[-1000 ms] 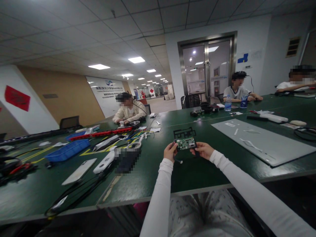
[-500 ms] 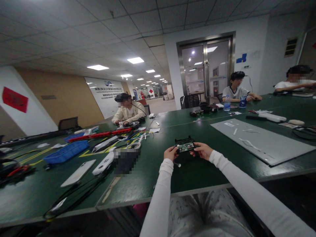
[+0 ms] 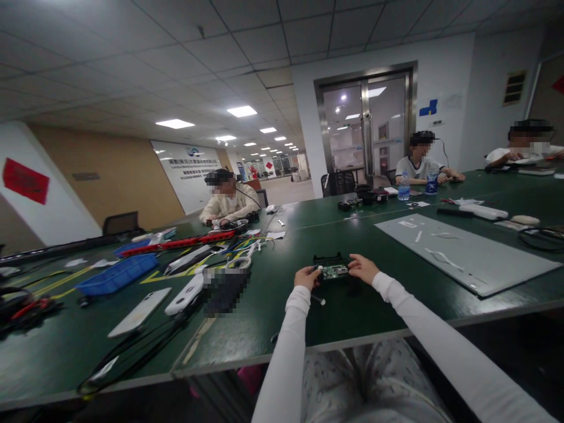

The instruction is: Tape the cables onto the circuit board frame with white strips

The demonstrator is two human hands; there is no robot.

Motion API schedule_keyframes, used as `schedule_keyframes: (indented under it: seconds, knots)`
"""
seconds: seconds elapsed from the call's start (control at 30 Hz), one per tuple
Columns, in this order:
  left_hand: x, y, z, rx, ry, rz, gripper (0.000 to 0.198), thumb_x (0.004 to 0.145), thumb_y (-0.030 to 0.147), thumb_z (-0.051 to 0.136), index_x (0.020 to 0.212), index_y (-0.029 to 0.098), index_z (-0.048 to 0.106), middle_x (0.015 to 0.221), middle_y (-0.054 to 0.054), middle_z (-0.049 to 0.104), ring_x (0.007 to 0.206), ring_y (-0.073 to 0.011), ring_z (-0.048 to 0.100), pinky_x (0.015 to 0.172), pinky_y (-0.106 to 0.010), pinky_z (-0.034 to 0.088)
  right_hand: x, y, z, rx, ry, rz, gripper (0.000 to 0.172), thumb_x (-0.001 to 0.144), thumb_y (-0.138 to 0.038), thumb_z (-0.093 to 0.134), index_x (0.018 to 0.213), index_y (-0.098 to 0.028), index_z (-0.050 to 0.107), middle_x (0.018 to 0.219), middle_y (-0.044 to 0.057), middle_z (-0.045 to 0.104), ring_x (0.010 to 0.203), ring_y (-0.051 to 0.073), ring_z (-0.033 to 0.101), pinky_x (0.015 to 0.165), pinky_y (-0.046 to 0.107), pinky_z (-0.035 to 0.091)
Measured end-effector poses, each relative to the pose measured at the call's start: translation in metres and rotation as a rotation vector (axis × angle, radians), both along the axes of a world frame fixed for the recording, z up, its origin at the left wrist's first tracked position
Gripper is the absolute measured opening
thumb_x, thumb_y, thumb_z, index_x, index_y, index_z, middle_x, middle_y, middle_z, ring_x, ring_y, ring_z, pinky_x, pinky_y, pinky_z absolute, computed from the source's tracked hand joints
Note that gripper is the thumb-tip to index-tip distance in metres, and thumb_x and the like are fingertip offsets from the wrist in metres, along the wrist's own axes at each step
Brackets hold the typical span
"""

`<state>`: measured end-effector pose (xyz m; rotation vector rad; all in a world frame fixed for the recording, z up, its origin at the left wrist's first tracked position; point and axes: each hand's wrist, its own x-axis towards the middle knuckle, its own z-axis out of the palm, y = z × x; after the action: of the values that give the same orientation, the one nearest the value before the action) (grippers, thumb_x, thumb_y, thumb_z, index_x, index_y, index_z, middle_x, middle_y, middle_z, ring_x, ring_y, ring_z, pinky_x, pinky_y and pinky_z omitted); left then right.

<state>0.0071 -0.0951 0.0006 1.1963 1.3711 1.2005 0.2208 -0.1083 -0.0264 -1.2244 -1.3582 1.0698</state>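
A small black housing with a green circuit board (image 3: 335, 271) sits low over the green table in front of me, its black frame rising behind the board. My left hand (image 3: 307, 278) is closed on its left end, thumb near a small round white part. At the right end is my right hand (image 3: 363, 269), fingers apart, one fingertip raised and the others close beside the edge. Whether they touch it I cannot tell. A short cable with a white plug (image 3: 319, 300) hangs or lies below the left hand.
Left on the table (image 3: 247, 341) are a white phone (image 3: 140, 311), a white handheld device (image 3: 187, 294), cables and a blue tray (image 3: 118, 275). A grey panel (image 3: 467, 252) lies to the right. Bottles (image 3: 403, 187) stand farther back. Several people sit around the table.
The right hand's fingers have loosened and lifted at the device's right end. The device has shifted slightly lower and to the right, with the left hand still on it.
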Motion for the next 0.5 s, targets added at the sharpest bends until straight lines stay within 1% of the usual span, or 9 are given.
schedule_keyframes:
  seconds: [0.07, 0.13, 0.2, 0.27, 0.33, 0.4, 0.47, 0.5]
  knots:
    - [-0.001, 0.000, -0.001, -0.010, 0.013, 0.000, 0.027, 0.056, 0.019, 0.071, 0.079, 0.008, 0.063, 0.046, 0.000, 0.056, 0.037, -0.0069, 0.047, 0.037, -0.018, 0.043, 0.005, 0.001, -0.001, 0.132, -0.178, -0.117, 0.051, 0.057, -0.011, 0.061, 0.106, -0.018, 0.049, 0.085, 0.002, 0.057, 0.075, 0.013, 0.055, 0.081, 0.033, 0.042]
    - [-0.002, -0.001, -0.001, -0.018, 0.023, -0.005, 0.025, 0.056, 0.019, 0.071, 0.077, 0.008, 0.063, 0.045, 0.001, 0.055, 0.036, -0.0070, 0.047, 0.037, -0.019, 0.043, 0.012, 0.001, -0.001, 0.230, -0.272, -0.196, 0.044, 0.058, -0.013, 0.059, 0.101, -0.019, 0.052, 0.088, 0.003, 0.056, 0.079, 0.015, 0.053, 0.083, 0.034, 0.039]
    - [-0.002, -0.001, -0.001, -0.026, 0.030, -0.018, 0.023, 0.056, 0.018, 0.070, 0.075, 0.008, 0.063, 0.043, 0.000, 0.054, 0.035, -0.0073, 0.047, 0.037, -0.019, 0.043, 0.023, 0.001, 0.002, 0.300, -0.327, -0.258, 0.041, 0.059, -0.015, 0.057, 0.099, -0.018, 0.053, 0.093, 0.004, 0.055, 0.085, 0.016, 0.051, 0.086, 0.034, 0.037]
    - [-0.003, -0.002, -0.001, -0.034, 0.035, -0.034, 0.022, 0.055, 0.018, 0.071, 0.073, 0.007, 0.063, 0.043, 0.000, 0.054, 0.036, -0.0079, 0.047, 0.037, -0.019, 0.042, 0.040, 0.004, 0.005, 0.322, -0.403, -0.334, 0.039, 0.061, -0.017, 0.055, 0.100, -0.018, 0.053, 0.099, 0.005, 0.053, 0.091, 0.016, 0.049, 0.089, 0.034, 0.034]
    - [-0.002, -0.002, 0.000, -0.039, 0.037, -0.045, 0.021, 0.055, 0.017, 0.071, 0.072, 0.007, 0.063, 0.042, 0.000, 0.053, 0.036, -0.0083, 0.048, 0.037, -0.019, 0.042, 0.065, 0.008, 0.009, 0.277, -0.536, -0.427, 0.039, 0.064, -0.020, 0.052, 0.102, -0.018, 0.053, 0.106, 0.006, 0.050, 0.097, 0.018, 0.047, 0.090, 0.033, 0.033]
    - [-0.002, -0.003, 0.001, -0.043, 0.036, -0.049, 0.021, 0.055, 0.017, 0.071, 0.072, 0.008, 0.064, 0.041, 0.000, 0.053, 0.036, -0.0083, 0.048, 0.037, -0.019, 0.042, 0.101, 0.013, 0.011, 0.180, -0.685, -0.511, 0.038, 0.065, -0.023, 0.050, 0.104, -0.018, 0.053, 0.110, 0.007, 0.049, 0.102, 0.020, 0.044, 0.089, 0.033, 0.033]
    - [-0.002, -0.004, 0.002, -0.046, 0.035, -0.051, 0.022, 0.054, 0.017, 0.071, 0.073, 0.008, 0.064, 0.039, 0.001, 0.051, 0.036, -0.0079, 0.047, 0.037, -0.019, 0.041, 0.143, 0.015, 0.013, 0.044, -0.807, -0.595, 0.040, 0.066, -0.028, 0.050, 0.105, -0.018, 0.053, 0.110, 0.010, 0.049, 0.103, 0.022, 0.044, 0.087, 0.034, 0.034]
    - [-0.002, -0.004, 0.003, -0.046, 0.035, -0.052, 0.022, 0.054, 0.017, 0.072, 0.073, 0.008, 0.064, 0.039, 0.002, 0.051, 0.036, -0.0076, 0.046, 0.037, -0.018, 0.041, 0.165, 0.014, 0.014, -0.052, -0.862, -0.654, 0.043, 0.066, -0.033, 0.051, 0.107, -0.020, 0.053, 0.112, 0.011, 0.048, 0.102, 0.024, 0.044, 0.084, 0.036, 0.035]
